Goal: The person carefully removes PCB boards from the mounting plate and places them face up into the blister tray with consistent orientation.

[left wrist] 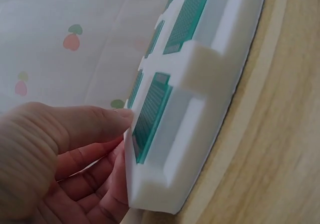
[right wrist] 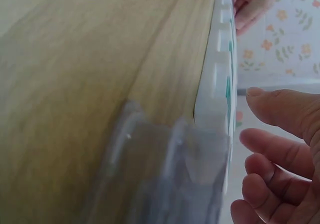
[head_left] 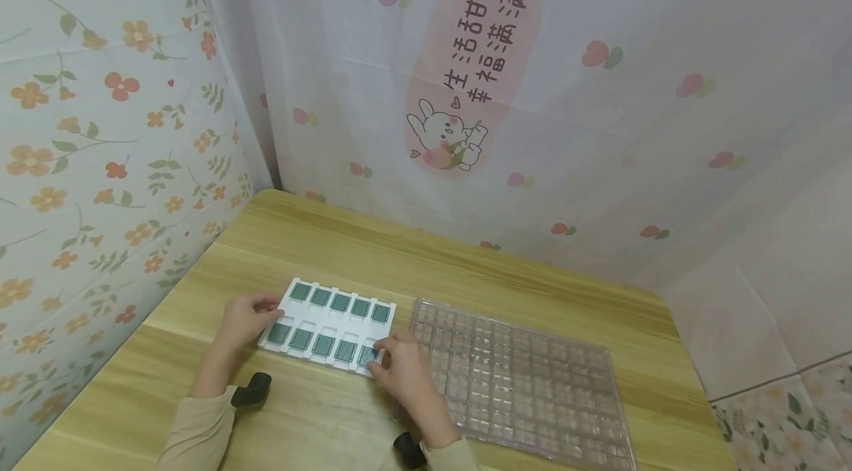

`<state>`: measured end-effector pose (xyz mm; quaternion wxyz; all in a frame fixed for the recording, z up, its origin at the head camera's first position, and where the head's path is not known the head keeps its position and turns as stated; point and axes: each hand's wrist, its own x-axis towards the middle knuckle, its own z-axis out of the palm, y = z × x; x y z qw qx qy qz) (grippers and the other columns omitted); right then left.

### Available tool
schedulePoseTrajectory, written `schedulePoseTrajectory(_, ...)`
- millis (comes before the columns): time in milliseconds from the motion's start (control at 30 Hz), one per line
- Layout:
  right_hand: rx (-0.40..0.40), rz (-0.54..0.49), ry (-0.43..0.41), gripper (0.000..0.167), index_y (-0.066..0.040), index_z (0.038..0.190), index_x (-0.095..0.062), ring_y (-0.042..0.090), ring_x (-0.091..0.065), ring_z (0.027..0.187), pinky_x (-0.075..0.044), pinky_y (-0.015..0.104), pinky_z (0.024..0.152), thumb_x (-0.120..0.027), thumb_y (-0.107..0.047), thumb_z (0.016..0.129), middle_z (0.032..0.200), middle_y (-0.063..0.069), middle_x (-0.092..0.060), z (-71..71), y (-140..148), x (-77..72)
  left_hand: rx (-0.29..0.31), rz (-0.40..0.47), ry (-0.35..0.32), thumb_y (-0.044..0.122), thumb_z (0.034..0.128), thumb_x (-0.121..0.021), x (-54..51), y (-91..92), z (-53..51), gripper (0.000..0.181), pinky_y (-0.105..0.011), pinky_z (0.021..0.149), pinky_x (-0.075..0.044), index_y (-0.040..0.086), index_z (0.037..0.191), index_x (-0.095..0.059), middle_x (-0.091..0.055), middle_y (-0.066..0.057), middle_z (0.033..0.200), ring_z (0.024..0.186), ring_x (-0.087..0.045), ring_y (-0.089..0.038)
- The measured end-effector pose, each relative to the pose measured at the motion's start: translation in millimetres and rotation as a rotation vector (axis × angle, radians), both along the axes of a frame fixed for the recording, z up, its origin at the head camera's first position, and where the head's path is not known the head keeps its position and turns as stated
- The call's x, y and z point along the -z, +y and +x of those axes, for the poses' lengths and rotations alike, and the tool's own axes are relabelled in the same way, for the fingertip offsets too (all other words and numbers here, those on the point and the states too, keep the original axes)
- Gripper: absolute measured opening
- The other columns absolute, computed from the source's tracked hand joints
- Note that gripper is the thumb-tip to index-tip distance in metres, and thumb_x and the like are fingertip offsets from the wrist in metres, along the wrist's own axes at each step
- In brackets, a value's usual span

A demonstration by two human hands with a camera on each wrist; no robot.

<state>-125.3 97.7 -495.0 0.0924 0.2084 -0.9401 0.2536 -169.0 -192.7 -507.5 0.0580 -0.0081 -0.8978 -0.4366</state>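
A white tray (head_left: 319, 317) (left wrist: 200, 71) (right wrist: 211, 91) bears two rows of flat green squares (head_left: 340, 302) (left wrist: 151, 116), set in its recesses. My left hand (head_left: 242, 321) (left wrist: 65, 156) (right wrist: 256, 1) pinches the tray's left end, thumb against its edge beside a green square and fingers partly hidden behind. My right hand (head_left: 407, 371) (right wrist: 282, 154) is over the right end, near the lower corner square; its thumb and index finger are parted, with nothing visible between them in the right wrist view.
To the right lies a large clear plastic tray (head_left: 519, 382) (right wrist: 160, 169) with many compartments, close beside the white tray's right end. Both stand on a wooden table (head_left: 313, 242). Patterned curtains (head_left: 333, 49) hang behind and to the left. Black wrist devices (head_left: 253, 390) show at both wrists.
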Motion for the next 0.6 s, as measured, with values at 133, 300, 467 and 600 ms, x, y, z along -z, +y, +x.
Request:
schedulePoseTrajectory(133, 0.013, 0.025, 0.008, 0.026, -0.006, 0.087, -0.072, 0.005, -0.042, 0.063, -0.037, 0.017, 0.055, -0.083, -0.021, 0.068, 0.071, -0.003, -0.054, 0.8, -3.6, 1.5, -0.001, 0.006, -0.020, 0.001, 0.0779, -0.070, 1.0, -0.5, 0.0, 0.024, -0.028, 0.065, -0.048, -0.014, 0.096, -0.065, -0.067, -0.020, 0.083, 0.076, -0.062, -0.029)
schedulePoseTrajectory(300, 0.031, 0.056, 0.053, 0.027, -0.007, 0.083, -0.072, 0.007, -0.044, 0.065, -0.038, 0.019, 0.057, -0.084, -0.022, 0.064, 0.071, -0.004, -0.053, 0.7, -5.4, 6.7, 0.001, 0.017, -0.038, 0.001, 0.0785, -0.071, 1.2, -0.6, -0.6, 0.026, -0.028, 0.065, -0.048, -0.014, 0.098, -0.064, -0.067, -0.021, 0.085, 0.077, -0.063, -0.030)
schedulePoseTrajectory(467, 0.058, 0.077, 0.075, 0.026, -0.008, 0.082, -0.072, 0.011, -0.050, 0.068, -0.043, 0.022, 0.060, -0.084, -0.021, 0.063, 0.075, -0.001, -0.058, 0.7, -7.6, 6.9, 0.002, 0.024, -0.034, 0.001, 0.0787, -0.071, 1.6, -0.7, -0.6, 0.025, -0.025, 0.065, -0.048, -0.015, 0.097, -0.064, -0.067, -0.022, 0.086, 0.078, -0.063, -0.030)
schedulePoseTrajectory(600, 0.067, 0.097, 0.068, 0.026, -0.007, 0.082, -0.073, 0.014, -0.055, 0.071, -0.046, 0.025, 0.064, -0.083, -0.021, 0.063, 0.078, 0.001, -0.061, 0.9, -9.6, 5.1, -0.003, 0.023, -0.022, 0.000, 0.0782, -0.071, 1.6, -0.2, 0.1, 0.024, -0.023, 0.064, -0.048, -0.014, 0.096, -0.065, -0.067, -0.021, 0.085, 0.077, -0.063, -0.029)
